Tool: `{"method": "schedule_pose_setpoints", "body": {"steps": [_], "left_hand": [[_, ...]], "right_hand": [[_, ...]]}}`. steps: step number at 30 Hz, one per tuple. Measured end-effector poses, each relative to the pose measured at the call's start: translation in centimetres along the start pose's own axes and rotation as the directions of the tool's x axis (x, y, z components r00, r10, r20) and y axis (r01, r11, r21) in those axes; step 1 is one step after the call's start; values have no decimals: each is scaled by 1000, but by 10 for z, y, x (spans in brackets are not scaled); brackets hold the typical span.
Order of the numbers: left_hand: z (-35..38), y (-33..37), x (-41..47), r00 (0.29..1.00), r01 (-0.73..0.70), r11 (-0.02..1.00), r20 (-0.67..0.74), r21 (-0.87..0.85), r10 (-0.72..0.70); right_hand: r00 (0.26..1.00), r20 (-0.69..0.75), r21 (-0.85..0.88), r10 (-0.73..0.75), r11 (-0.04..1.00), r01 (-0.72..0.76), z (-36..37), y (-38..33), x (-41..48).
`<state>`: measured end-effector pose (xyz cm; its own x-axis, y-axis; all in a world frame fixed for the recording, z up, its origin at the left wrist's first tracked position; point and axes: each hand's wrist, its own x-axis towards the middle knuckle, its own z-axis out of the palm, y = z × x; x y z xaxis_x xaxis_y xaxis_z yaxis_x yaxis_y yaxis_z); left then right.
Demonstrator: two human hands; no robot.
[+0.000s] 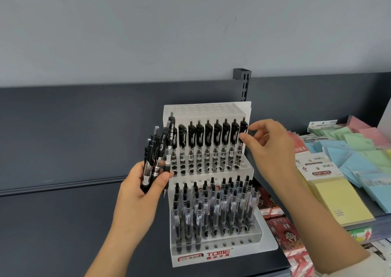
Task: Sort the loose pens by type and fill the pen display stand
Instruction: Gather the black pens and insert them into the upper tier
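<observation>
- Right forearm enters from the lower right corner; left forearm rises from the bottom edge, left of centre.
- Left hand: fingers and thumb curled round a bundle of loose pens, held upright just left of the stand, with the clips upward.
- Right hand: at the right end of the stand's upper row, fingers loosely curled and slightly spread. The thumb tip lies at the rightmost pen; whether it pinches that pen cannot be told.
- Pen display stand: white, stepped and perforated, standing on the dark shelf between the two hands. Red "TOME" label on its front base.
- Upper row of pens: black-clipped, upright, side by side in the middle tier.
- Lower group of pens: clear barrels with black tops, packed in several rows in the bottom tier.
- Sticky note pads: yellow, blue, green and pink, spread on the shelf to the right of the stand.
- Red printed packets: beside and below the stand's right edge.
- Slotted upright: dark, behind the stand against the grey wall.
</observation>
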<state>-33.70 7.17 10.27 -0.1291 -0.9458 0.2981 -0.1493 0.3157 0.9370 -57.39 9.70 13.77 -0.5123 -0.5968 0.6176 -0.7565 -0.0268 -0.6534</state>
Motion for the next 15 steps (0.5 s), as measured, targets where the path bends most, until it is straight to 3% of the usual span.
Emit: {"method": "schedule_pose_setpoints", "body": {"steps": [3, 7, 12, 15], "left_hand": [[0, 1, -1, 999, 3, 1000, 39, -2, -2], [-2, 6, -5, 995, -35, 998, 99, 42, 31], [-9, 6, -8, 983, -68, 992, 177, 107, 48], [-15, 4, -8, 991, -60, 994, 127, 88, 48]], "right_hand": [[983, 177, 142, -49, 990, 24, -3, -28, -15], [885, 459, 247, -78, 968, -43, 10, -51, -31], [834, 543, 417, -92, 892, -173, 24, -65, -41], [830, 550, 481, -91, 847, -226, 29, -71, -41]]}}
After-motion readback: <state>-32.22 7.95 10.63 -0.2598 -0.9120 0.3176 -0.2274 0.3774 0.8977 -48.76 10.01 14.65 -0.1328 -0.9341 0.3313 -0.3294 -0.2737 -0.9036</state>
